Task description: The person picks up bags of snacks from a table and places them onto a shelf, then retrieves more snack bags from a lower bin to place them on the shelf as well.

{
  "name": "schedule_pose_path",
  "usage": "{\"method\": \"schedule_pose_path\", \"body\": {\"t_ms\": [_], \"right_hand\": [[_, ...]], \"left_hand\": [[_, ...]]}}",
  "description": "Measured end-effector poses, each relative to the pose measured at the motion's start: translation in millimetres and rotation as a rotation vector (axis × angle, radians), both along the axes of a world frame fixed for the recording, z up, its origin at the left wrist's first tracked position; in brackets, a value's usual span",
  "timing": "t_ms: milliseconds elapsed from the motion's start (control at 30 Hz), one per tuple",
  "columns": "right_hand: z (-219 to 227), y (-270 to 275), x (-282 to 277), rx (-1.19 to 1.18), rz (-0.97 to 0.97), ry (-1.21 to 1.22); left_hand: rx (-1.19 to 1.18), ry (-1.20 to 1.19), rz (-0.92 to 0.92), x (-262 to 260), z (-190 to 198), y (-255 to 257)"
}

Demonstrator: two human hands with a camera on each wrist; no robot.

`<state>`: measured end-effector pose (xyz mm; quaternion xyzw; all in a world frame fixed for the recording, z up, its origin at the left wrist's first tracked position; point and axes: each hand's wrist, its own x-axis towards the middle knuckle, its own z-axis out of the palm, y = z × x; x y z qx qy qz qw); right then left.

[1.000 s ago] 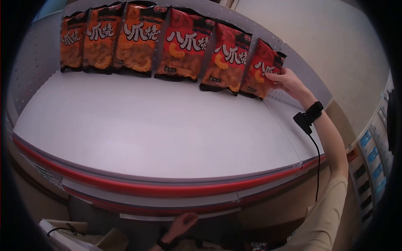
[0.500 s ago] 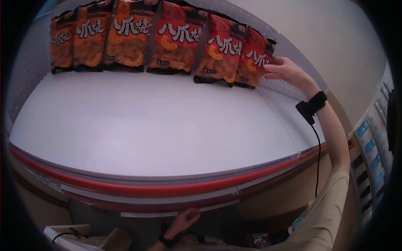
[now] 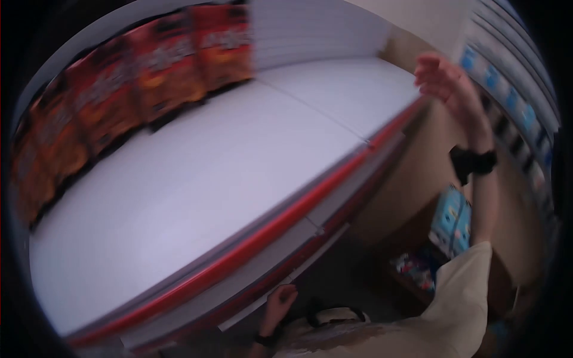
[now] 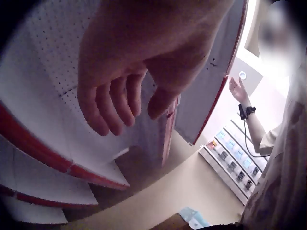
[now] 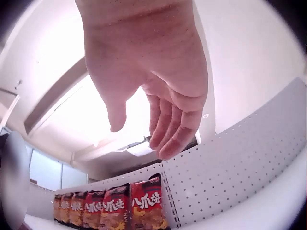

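The right grip (image 3: 452, 89) is loosely wide; snack bags (image 3: 164, 71) line the shelf (image 3: 179, 209) left of it; below, a brown box (image 4: 169, 223) holds a blue pack (image 3: 452, 222). The left grip (image 3: 279, 302) curls loosely.

Red snack bags (image 5: 147, 206): white lettering edged black, yellow-orange snack picture below. Orange bags (image 3: 62, 140): white lettering too. Shelf (image 3: 239, 161) I'm at: plain white; its front strip (image 3: 239, 241), solid red. Back panel (image 5: 240, 172): grey, regular grid of dark dots. My sleeve (image 3: 462, 274): cream. My right wrist strap (image 3: 476, 162): black; my left wrist strap (image 3: 268, 339), same. Pack (image 3: 450, 221) off to my right: light blue, small dark marks.
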<state>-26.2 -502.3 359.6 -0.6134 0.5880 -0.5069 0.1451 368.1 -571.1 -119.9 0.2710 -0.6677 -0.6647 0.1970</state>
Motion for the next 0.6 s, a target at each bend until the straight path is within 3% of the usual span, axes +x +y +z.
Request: {"method": "schedule_pose_path", "body": {"t_ms": [33,133,267,333,367,433,533,600], "right_hand": [[-34,29,8,-0.041,-0.027,-0.151],[-150,108,29,0.094,-0.342,-0.208],[-352,208,45,0.439,-0.707,-0.658],[-463,289,64,0.586,-0.864,-0.772],[-491,314,80,0.617,-1.023,-0.871],[-558,367,113,0.559,-1.099,-0.909],[-592,425,150,0.535,-1.146,-1.1],[-623,474,178,0.566,-1.314,-1.239]], "left_hand": [[0.015,-0.013,-0.038,-4,-3,2],[0.036,-0.082,-0.195,-18,-2,1],[-0.011,-0.131,-0.308,-54,-4,-5],[-0.045,-0.161,-0.373,-66,1,13],[-0.043,-0.163,-0.386,-77,4,16],[-0.048,-0.177,-0.404,-95,11,37],[-0.122,-0.155,-0.508,-131,24,66],[-0.168,-0.134,-0.562,-160,22,109]]}}
